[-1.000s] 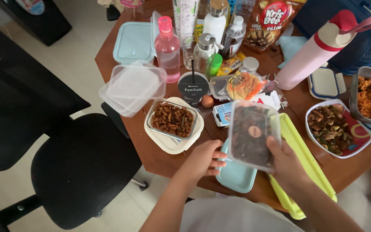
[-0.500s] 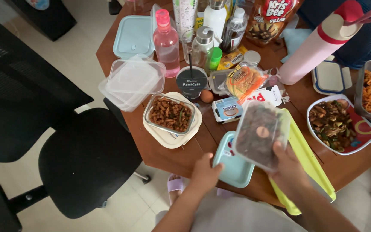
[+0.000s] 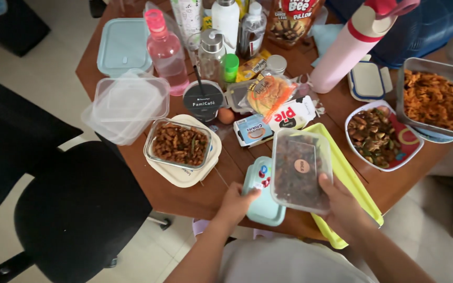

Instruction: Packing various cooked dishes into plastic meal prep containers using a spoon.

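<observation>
A person's right hand holds a clear plastic box of dark food, its fingers wrapped around the near edge so the box tilts above the wooden table. The left hand grips the near corner of a pale green lid lying flat on the table, just left of the box, fingers curled onto its rim. Under and right of the right fingers lies a yellow-green tray. Beyond the left fingers sits a glass dish of brown food on a cream lid, with empty clear tubs farther left. Right of the box stands a bowl of cooked food.
</observation>
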